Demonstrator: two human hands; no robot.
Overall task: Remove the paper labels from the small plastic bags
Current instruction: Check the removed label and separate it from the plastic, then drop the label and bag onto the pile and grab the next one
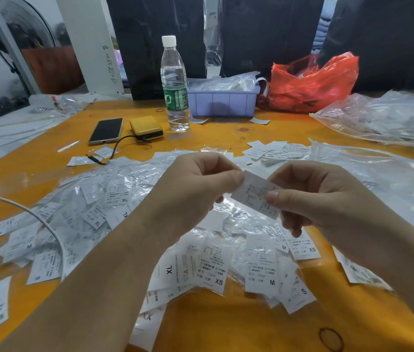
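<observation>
- Head view: the left hand [201, 184] and the right hand [310, 196] were raised over the orange wooden surface [226, 323], each pinching one end of a small clear plastic bag with a white printed paper label inside [256, 194]; gripping it at both ends probably kept the thin film taut so the label could be worked out.
- The bag was held above the loose heap of clear bagged size labels [114, 212], likely so the next one lay within easy reach.
- A small pile of bare white paper labels [274, 149] lay just beyond the hands, seemingly the finished ones.
- Whether the held bag's mouth was open could not be made out; its print was blurred.
- The forearms covered part of the heap, and the lilac plastic tray [223, 102] hid its contents under crumpled film.
</observation>
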